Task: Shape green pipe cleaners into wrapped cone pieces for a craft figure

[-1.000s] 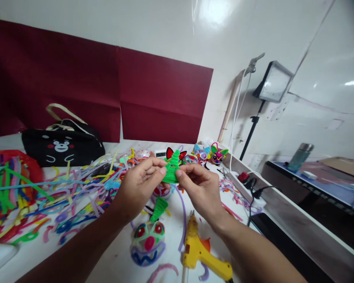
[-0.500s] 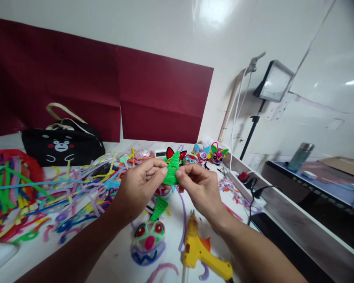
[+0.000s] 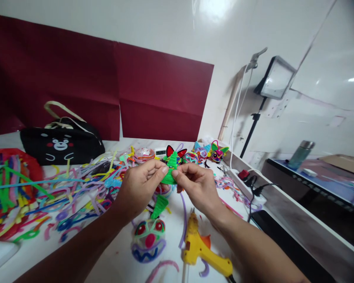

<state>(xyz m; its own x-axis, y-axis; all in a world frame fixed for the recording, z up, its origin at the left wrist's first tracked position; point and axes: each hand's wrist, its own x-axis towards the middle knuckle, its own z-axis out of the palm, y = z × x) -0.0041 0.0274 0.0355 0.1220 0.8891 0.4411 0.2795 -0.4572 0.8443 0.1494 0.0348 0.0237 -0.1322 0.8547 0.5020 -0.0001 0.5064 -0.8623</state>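
Both of my hands pinch a small green cone (image 3: 171, 169) coiled from pipe cleaner, held above the white table. My left hand (image 3: 140, 184) grips its left side with thumb and forefinger, and my right hand (image 3: 196, 188) grips its right side. Below them lies a second green cone (image 3: 159, 206) on the table. In front of it sits a pipe-cleaner face ball (image 3: 148, 239) with red eyes and a blue zigzag mouth. A yellow glue gun (image 3: 202, 251) lies under my right wrist.
Loose coloured pipe cleaners (image 3: 61, 188) cover the left of the table, with a red tray (image 3: 6, 157) of them at far left. A black bear bag (image 3: 60, 144) stands at the back. Finished colourful figures (image 3: 208, 153) line the back right, by a power strip (image 3: 247, 184).
My hands and the green cone have dropped slightly lower in view and tilted a little; the grip is unchanged.
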